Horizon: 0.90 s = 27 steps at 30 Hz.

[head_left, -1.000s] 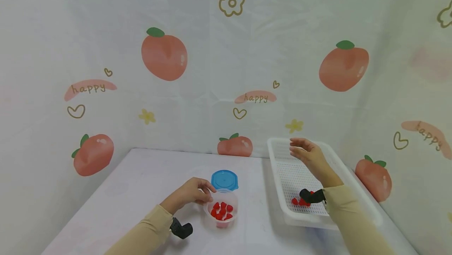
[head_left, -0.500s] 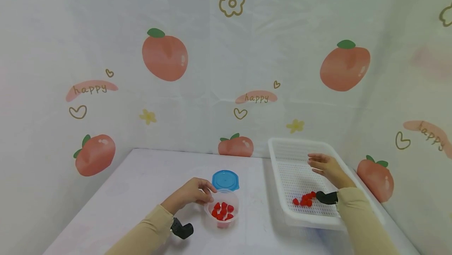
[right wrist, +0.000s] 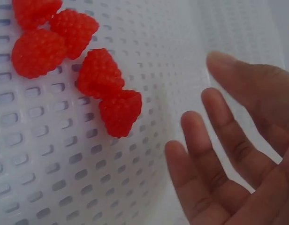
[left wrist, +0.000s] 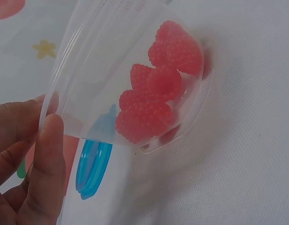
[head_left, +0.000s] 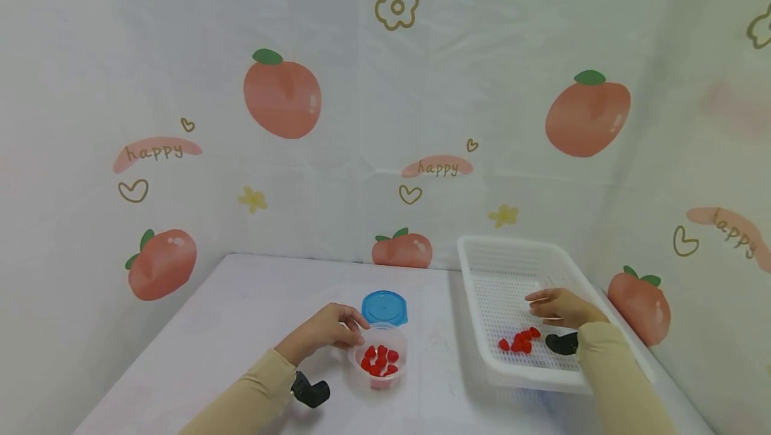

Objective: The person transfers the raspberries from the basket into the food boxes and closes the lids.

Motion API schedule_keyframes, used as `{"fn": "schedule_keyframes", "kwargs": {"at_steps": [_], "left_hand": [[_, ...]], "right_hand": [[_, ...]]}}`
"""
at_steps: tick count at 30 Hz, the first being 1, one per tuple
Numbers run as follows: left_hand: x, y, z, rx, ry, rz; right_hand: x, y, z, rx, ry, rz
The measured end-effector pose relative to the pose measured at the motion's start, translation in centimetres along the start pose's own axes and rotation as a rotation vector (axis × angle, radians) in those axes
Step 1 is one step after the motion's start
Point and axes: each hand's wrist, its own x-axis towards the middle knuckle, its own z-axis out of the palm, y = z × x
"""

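My left hand (head_left: 330, 328) pinches the rim of a clear plastic tub (left wrist: 88, 70) between thumb and fingers. Several red raspberries (left wrist: 144, 117) lie in the bottom of this tub, which stands on the table. Inside the white perforated basket (head_left: 472, 308) at the right, my right hand (head_left: 560, 308) hovers with fingers apart and nothing between them. Near its fingertips, in the right wrist view, several raspberries (right wrist: 100, 72) lie bunched on the basket floor.
A blue lid (head_left: 384, 308) lies on the white table (head_left: 289, 288) just behind the tub. Behind the table hangs a patterned curtain (head_left: 361, 120). The basket's raised walls surround the right hand. A black wrist camera (head_left: 310, 391) sits below the left hand.
My right hand has moved right and then lowered deeper into the basket, uncovering the raspberries there in the head view. My left hand keeps its hold on the tub's rim.
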Motion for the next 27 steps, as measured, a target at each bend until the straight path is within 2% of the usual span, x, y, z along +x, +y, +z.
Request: {"fn": "schedule_keyframes", "kwargs": {"at_steps": [4, 8, 16, 27], "left_hand": [[0.0, 0.0, 0.0, 0.0, -0.001, 0.002], [0.1, 0.0, 0.0, -0.003, -0.002, -0.002], [0.2, -0.1, 0.0, -0.006, -0.005, 0.002], [0.2, 0.0, 0.0, -0.018, -0.022, 0.005]], "right_hand": [[-0.1, 0.3, 0.1, 0.001, -0.025, 0.062], [-0.6, 0.1, 0.2, -0.082, -0.06, 0.09], [-1.1, -0.1, 0.8, -0.245, -0.049, 0.127], [-1.5, -0.7, 1.6, -0.249, -0.056, 0.166]]}}
